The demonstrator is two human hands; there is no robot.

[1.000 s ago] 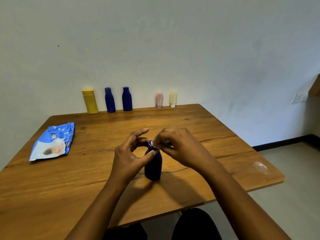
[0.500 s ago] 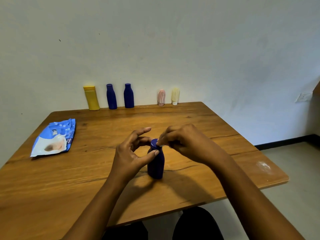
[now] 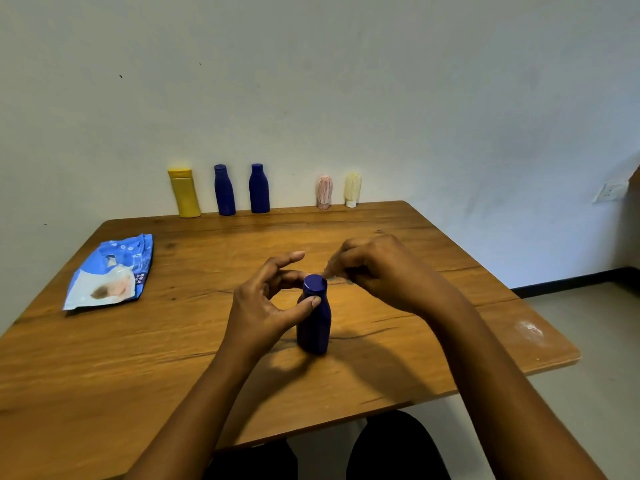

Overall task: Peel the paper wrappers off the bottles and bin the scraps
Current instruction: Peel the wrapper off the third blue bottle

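a dark blue bottle (image 3: pixel 314 317) stands upright on the wooden worktop (image 3: pixel 398 244), a little nearer the person than its middle. the left hand (image 3: pixel 266 306) grasps the bottle at the neck, thumb pressed on the near side just under the cap, fingers curled behind. the right hand (image 3: pixel 375 271) is clenched into a pinch just right of the cap; whether it holds a scrap is too blurred to tell. behind the bottle, along the wall, stand a yellow bottle (image 3: pixel 185 192), two blue bottles (image 3: pixel 224 189), a pink tube (image 3: pixel 325 192) and a cream tube (image 3: pixel 352 189). left of the bottle lies a blue packet (image 3: pixel 110 271).
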